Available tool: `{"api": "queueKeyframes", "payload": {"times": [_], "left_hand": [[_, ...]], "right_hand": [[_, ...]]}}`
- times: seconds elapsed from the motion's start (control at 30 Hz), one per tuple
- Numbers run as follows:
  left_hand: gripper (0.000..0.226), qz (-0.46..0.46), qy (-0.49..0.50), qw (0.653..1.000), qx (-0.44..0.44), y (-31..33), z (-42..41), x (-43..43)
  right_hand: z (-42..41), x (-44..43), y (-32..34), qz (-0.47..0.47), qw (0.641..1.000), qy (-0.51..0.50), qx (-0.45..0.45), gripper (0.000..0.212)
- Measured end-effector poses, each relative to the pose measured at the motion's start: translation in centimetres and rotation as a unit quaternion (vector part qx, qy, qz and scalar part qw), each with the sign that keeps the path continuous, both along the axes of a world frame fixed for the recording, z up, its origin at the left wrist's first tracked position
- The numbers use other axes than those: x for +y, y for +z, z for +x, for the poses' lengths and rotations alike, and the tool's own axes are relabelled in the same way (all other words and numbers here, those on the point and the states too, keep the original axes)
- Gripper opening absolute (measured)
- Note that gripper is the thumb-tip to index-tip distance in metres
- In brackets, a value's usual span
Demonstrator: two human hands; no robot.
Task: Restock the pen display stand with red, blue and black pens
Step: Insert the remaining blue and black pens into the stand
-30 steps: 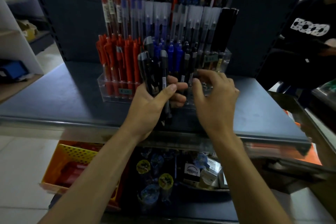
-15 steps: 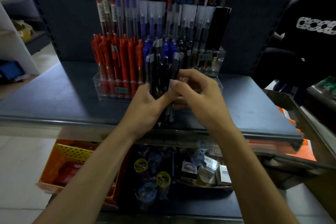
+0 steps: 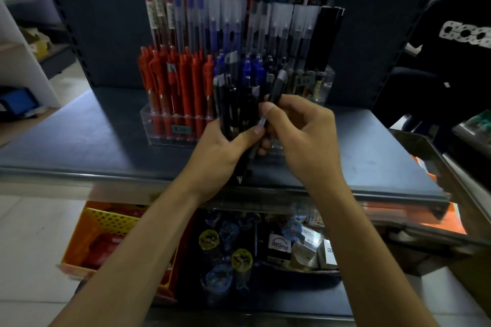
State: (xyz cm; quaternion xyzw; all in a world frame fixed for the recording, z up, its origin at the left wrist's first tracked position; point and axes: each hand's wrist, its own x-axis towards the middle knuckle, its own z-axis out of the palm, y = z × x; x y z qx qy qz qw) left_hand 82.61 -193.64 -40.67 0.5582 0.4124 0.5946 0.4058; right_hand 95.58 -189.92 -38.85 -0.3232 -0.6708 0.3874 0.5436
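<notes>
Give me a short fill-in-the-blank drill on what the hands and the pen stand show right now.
1. The bundle gripped by the left hand is made of ____ pens.
2. The right hand pinches just ____ pen.
3. In the front row of the display stand, the leftmost pens are ____.

Missing words: black; one; red.
</notes>
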Motion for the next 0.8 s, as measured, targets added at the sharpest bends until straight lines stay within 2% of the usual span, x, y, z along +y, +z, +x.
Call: {"api": "queueKeyframes", "payload": {"times": [0.2, 0.33, 0.43, 0.5, 0.57, 0.63, 0.7, 0.8], "left_hand": [[0.019, -0.007, 0.015, 0.998, -0.057, 0.0, 0.2, 0.3], [0.021, -0.001, 0.064, 0.996, -0.065, -0.3, 0.2, 0.8], [0.023, 0.000, 0.076, 0.994, -0.082, -0.4, 0.2, 1.1], [0.019, 0.008, 0.082, 0.994, -0.075, -0.4, 0.4, 1.2], [0.020, 0.004, 0.077, 0.991, -0.108, -0.5, 0.6, 1.3], [0.021, -0.002, 0.069, 0.987, -0.148, -0.6, 0.7, 1.4], [0.019, 0.002, 0.076, 0.986, -0.150, -0.6, 0.6, 1.5], [0.016, 0.006, 0.083, 0.987, -0.139, -0.6, 0.5, 1.4]], "right_hand": [[-0.2, 0.1, 0.3, -0.005, 0.999, -0.027, 0.026, 0.011], [0.0, 0.6, 0.2, -0.039, 0.998, 0.025, -0.042, 0.011], [0.4, 0.7, 0.3, -0.021, 0.995, 0.040, -0.083, 0.008], [0.8, 0.8, 0.6, -0.011, 0.998, 0.018, -0.067, 0.003], [1.3, 1.0, 1.0, 0.003, 0.999, -0.028, -0.043, 0.003], [1.7, 1.2, 1.4, 0.022, 0.997, -0.076, -0.001, 0.004], [2.0, 1.5, 1.7, 0.039, 0.992, -0.112, 0.050, 0.004], [2.0, 2.2, 1.7, 0.060, 0.985, -0.156, 0.047, 0.005]]}}
